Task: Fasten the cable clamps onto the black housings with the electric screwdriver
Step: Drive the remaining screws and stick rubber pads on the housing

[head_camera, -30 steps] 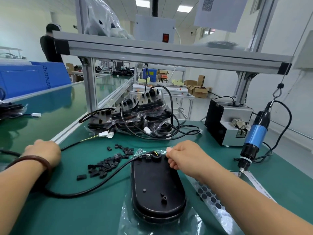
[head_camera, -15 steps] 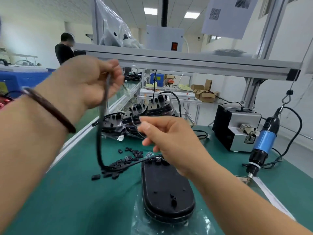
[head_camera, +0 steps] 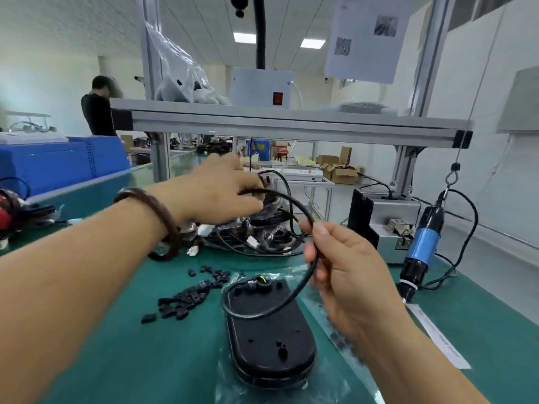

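**Both hands on one cable, above the housing**

The right hand (head_camera: 347,272), at four o'clock in the head view, has its fingers curled round the black cable (head_camera: 291,297), with the thumb pressed on top where the cable bends. Farther off, at eleven o'clock, the left hand (head_camera: 224,193) pinches the same cable between thumb and fingers. The cable arcs between the two hands in the air.

From the right hand the cable drops and loops over the far end of the black housing (head_camera: 269,330). The housing lies flat at six o'clock on a clear plastic bag (head_camera: 280,387) on the green bench (head_camera: 131,360).

The left fingertips are blurred, and past them the cable cannot be followed. The right fingertips are mostly hidden behind the hand itself. The left hand covers part of the stack of housings (head_camera: 271,228) behind it.

Both forearms reach forward from the lower corners. The left is raised and stretched well out, with a dark bracelet (head_camera: 159,223) on the wrist. The right is bent in closer, with the hand held above the housing.

The cable clamps (head_camera: 189,295) lie loose in a pile at nine o'clock from the housing. The electric screwdriver (head_camera: 423,243) hangs tip down at three o'clock, apart from both hands, just in front of a grey machine (head_camera: 388,208). A person (head_camera: 97,112) stands far off at ten o'clock.
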The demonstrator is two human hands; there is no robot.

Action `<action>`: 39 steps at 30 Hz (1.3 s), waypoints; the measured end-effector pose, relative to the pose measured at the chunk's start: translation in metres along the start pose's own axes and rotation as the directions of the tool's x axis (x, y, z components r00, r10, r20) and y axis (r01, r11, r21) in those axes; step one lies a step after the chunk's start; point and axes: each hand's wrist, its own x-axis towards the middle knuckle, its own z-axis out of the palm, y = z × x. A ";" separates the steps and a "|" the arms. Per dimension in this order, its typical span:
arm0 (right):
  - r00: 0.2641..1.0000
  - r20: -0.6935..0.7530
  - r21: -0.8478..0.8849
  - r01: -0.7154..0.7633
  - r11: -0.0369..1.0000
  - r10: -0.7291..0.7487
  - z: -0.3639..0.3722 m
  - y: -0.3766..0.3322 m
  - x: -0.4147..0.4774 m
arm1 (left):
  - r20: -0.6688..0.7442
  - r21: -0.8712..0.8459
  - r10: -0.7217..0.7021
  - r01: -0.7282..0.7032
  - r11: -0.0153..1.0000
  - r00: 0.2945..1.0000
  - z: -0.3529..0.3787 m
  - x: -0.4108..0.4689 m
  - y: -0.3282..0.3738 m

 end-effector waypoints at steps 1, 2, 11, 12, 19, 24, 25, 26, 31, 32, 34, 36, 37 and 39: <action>0.999 -0.036 0.021 -0.014 1.000 0.015 -0.007 0.004 0.000 | 0.059 0.126 0.014 -0.022 0.992 0.998 0.006 -0.005 -0.009; 0.997 -0.069 0.049 -0.023 0.999 0.027 -0.013 0.009 0.000 | 0.101 0.167 0.012 -0.029 0.985 0.995 0.012 -0.010 -0.018; 0.958 -0.212 -0.180 -0.234 0.955 0.194 -0.053 0.055 0.011 | 0.428 -0.822 -0.157 0.456 0.341 0.890 0.066 -0.074 -0.019; 0.954 -0.212 -0.224 -0.257 0.940 0.210 -0.055 0.058 0.013 | 0.441 -0.823 -0.147 0.464 0.326 0.885 0.075 -0.078 -0.014; 0.953 -0.209 -0.636 -0.304 0.709 0.221 -0.067 0.074 0.022 | 0.142 -0.355 -0.350 0.378 0.855 0.926 0.125 -0.081 -0.013; 0.985 -0.128 -0.929 -0.159 0.335 0.115 -0.069 0.078 0.023 | 0.336 -0.379 -0.300 0.420 0.824 0.893 0.139 -0.077 -0.009; 0.988 -0.116 -0.954 -0.140 0.266 0.105 -0.067 0.077 0.022 | 0.339 -0.382 -0.295 0.418 0.824 0.893 0.138 -0.077 -0.008; 0.990 -0.102 -0.969 -0.122 0.214 0.102 -0.066 0.077 0.021 | 0.345 -0.413 -0.299 0.430 0.803 0.890 0.136 -0.077 -0.006; 0.986 -0.096 -0.985 -0.114 0.132 0.139 -0.063 0.077 0.021 | 0.526 -0.660 -0.365 0.639 0.395 0.768 0.125 -0.083 0.005; 0.984 -0.103 -0.980 -0.125 0.157 0.144 -0.063 0.078 0.020 | 0.577 -0.697 -0.346 0.667 0.263 0.739 0.125 -0.085 0.009; 0.978 -0.115 -0.949 -0.159 0.273 0.172 -0.060 0.079 0.017 | 0.614 -0.749 -0.334 0.662 0.041 0.716 0.127 -0.088 0.022; 0.973 -0.116 -0.914 -0.183 0.362 0.199 -0.057 0.080 0.013 | 0.608 -0.773 -0.372 0.630 -0.075 0.701 0.133 -0.091 0.035; 0.972 -0.106 -0.908 -0.181 0.379 0.211 -0.057 0.080 0.013 | 0.596 -0.789 -0.381 0.604 -0.112 0.707 0.137 -0.093 0.040; 0.969 -0.062 -0.912 -0.154 0.381 0.241 -0.054 0.078 0.011 | 0.561 -0.821 -0.404 0.548 -0.160 0.723 0.143 -0.095 0.045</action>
